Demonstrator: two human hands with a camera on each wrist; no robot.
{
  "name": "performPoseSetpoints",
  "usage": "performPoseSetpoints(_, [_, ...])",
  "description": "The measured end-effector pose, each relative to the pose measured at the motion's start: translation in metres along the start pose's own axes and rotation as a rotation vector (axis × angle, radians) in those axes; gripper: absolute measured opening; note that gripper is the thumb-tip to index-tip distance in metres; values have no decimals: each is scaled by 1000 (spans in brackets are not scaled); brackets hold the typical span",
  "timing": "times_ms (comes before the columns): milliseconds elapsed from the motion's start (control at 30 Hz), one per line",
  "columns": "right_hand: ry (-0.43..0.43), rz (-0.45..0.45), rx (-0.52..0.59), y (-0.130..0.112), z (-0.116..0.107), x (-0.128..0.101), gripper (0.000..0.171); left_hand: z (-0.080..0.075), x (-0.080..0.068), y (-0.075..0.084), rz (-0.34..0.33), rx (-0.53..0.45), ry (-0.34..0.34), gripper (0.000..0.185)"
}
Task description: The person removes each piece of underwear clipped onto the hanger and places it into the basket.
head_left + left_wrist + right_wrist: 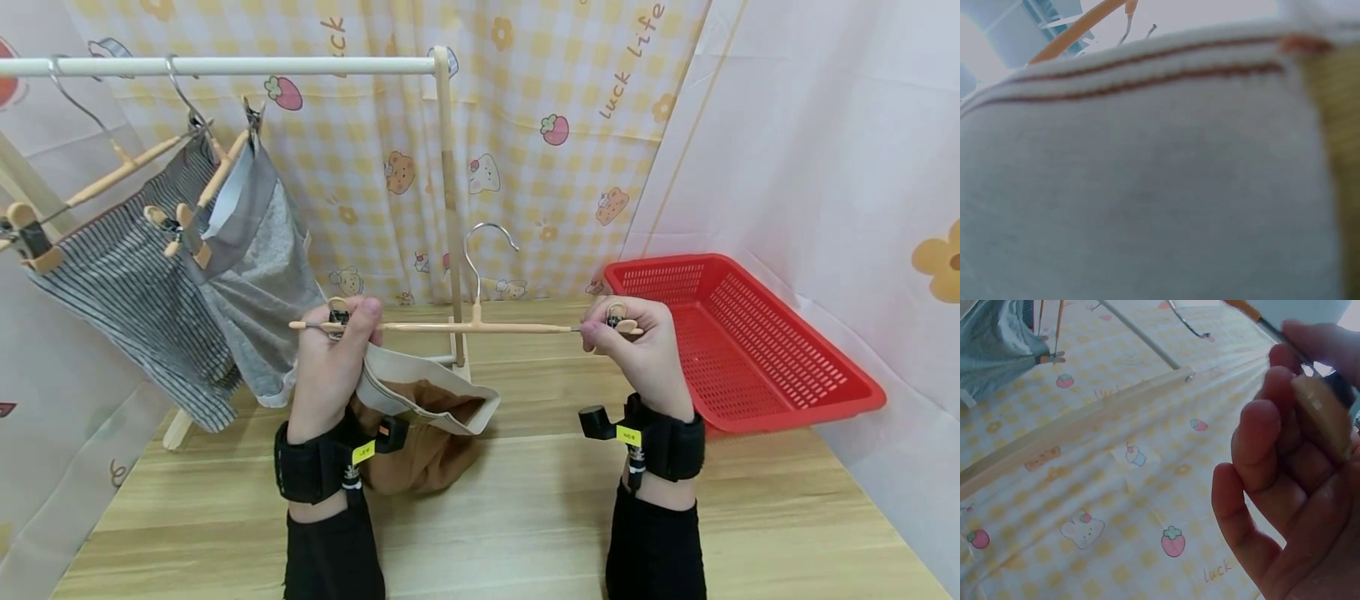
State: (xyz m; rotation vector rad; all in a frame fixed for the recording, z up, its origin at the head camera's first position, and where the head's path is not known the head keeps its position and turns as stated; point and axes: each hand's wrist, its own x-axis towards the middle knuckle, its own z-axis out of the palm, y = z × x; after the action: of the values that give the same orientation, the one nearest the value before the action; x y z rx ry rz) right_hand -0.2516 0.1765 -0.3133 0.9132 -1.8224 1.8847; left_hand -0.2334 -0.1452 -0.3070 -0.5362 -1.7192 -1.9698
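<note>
Both hands are holding a wooden hanger [465,327] level above the table [525,517]: left hand [333,358] is pinching its clip and the brown shorts [420,417], right hand [637,346] is squeezing the other clip.

Left wrist view blurred, nearly filled by the garment's waistband [1147,187].

hanger [465,327]: pale matt wood bar, carrying a shiny bent-metal hook
clips [339,314]: wood showing smooth, with dark metal springs
shorts [427,408]: brown cloth hanging matt, cream waistband showing woven ribbing
basket [750,350]: red plastic mesh, glinting slightly
surface [525,517]: light wood grain, lying smooth and faintly satin
rail [225,65]: white, smooth
hung garments [135,275]: striped and grey soft cloth
</note>
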Motion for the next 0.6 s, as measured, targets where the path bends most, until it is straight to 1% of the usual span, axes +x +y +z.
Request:
performPoseSetpoints(67, [0,19,-21,-1,-1,-1,17,0,0,0,-29,10,-10,31])
performPoseSetpoints(133, [-4,13,-27,-1,-2,-1,15,0,1,1,-60,21,-30,29])
performPoseSetpoints(267, [3,-66,-1,1,-3,1,10,2,1,4,-145,31,-76,26])
performPoseSetpoints(333, [20,-102,5,2,-3,1,9,2,1,5,-179,30,-93,25])
performPoseSetpoints(367, [30,-113,12,3,-3,2,10,2,1,6,-185,24,-112,25])
performPoseSetpoints(467, [62,-127,13,4,-3,2,10,-1,1,6,-164,-20,-166,20])
performPoseSetpoints(567, [74,-136,12,4,-3,2,10,-8,1,6,-85,-97,-206,34])
performPoseSetpoints(600, [75,-141,6,4,-3,3,11,-10,1,6,-58,-122,-204,37])
